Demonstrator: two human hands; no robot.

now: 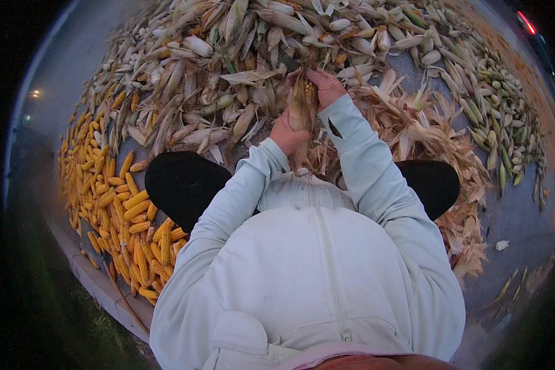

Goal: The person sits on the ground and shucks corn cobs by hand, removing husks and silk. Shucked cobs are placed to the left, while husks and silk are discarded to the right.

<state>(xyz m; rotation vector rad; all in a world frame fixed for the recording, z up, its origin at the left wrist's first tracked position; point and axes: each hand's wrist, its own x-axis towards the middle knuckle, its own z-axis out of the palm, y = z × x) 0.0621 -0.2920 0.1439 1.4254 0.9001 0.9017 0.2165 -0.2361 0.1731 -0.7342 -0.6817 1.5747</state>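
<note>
A partly husked ear of corn (300, 104) stands between my hands, above the heap straight ahead of me. Yellow kernels show on its right side near the top, while dry husk covers the rest. My left hand (288, 134) is wrapped around the lower part of the ear. My right hand (327, 88) grips its upper end, beside the bare kernels. Some of the right fingertips are hidden behind the husk. Just beyond my hands lies a large heap of unhusked corn ears (189, 92) with dry, pale leaves.
Husked yellow ears (134, 222) are piled at my left. Loose husks (421, 125) lie at my right, around my dark-clad knee (428, 185). Farther right are greener unhusked ears (485, 106) on the grey pavement (513, 217). A raised edge (97, 289) borders the pavement at lower left.
</note>
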